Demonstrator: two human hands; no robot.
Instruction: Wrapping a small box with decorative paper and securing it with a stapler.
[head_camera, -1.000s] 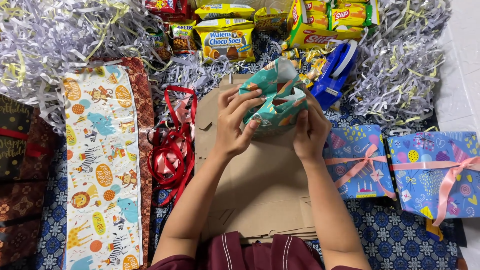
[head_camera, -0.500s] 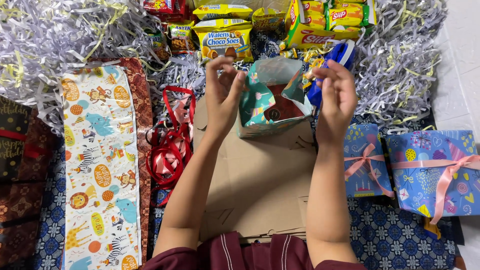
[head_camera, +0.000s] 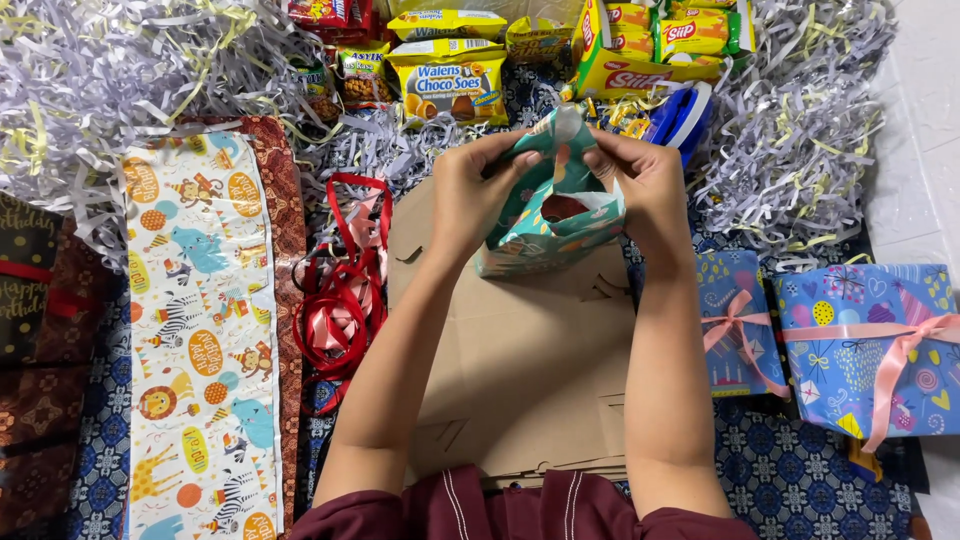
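Both hands, left hand (head_camera: 470, 195) and right hand (head_camera: 640, 185), pinched the teal wrapped parcel (head_camera: 550, 215) at upper centre, above flat cardboard (head_camera: 520, 370). Paper judged light, creasable; grip folded edges.

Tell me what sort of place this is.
Probably a home gift-packing spot on a floor mat. Both hands fold a teal wrapped parcel over flat cardboard; ribboned blue gift boxes, shredded paper filler and snack packets lie around.
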